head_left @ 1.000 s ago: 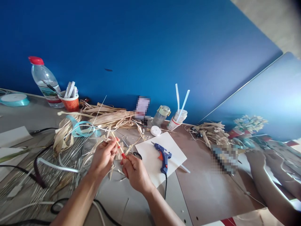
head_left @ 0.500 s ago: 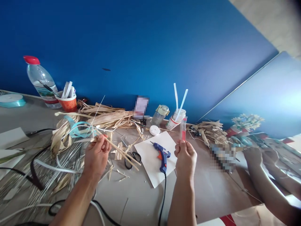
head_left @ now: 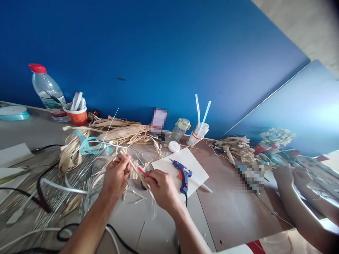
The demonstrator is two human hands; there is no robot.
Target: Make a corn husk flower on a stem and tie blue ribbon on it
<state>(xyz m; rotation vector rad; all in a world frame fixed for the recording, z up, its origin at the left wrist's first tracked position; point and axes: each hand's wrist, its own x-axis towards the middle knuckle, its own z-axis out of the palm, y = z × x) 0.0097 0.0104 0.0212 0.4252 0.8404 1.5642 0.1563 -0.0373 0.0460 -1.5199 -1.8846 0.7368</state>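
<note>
While the left hand pinches slim, straight sticks above the worktop, the right hand has its fingers curled round a glossy red strip beside them; crinkled, dry husks line the back edge.

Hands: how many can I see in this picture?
4. The wearer's left hand and right hand are left of the glue gun; one co-worker hand and another hand beside it are at far right. No others show.
</note>
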